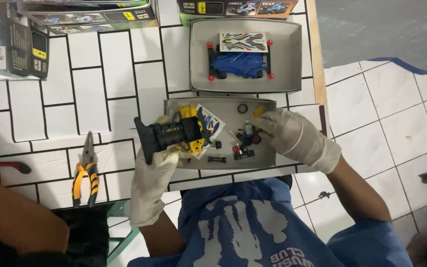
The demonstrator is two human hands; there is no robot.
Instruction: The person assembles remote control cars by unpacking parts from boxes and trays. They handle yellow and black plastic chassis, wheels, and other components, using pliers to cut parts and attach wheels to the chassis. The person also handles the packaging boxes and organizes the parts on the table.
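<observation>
At centre frame my gloved left hand (pixel 151 180) grips a black and yellow toy car chassis (pixel 171 134) by its stiff sides (light, brittle plastic, I judge, slippery under the glove), while my right hand (pixel 292 134) pinches small parts (pixel 247 138) in the grey tray (pixel 268 160) on the bench.

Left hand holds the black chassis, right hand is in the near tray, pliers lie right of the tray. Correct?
Not quite. The head view shows the pliers left of the near tray, on the tiled table, not right of it. The rest holds: the left hand holds the black chassis, and the right hand is in that tray among small parts.
</observation>
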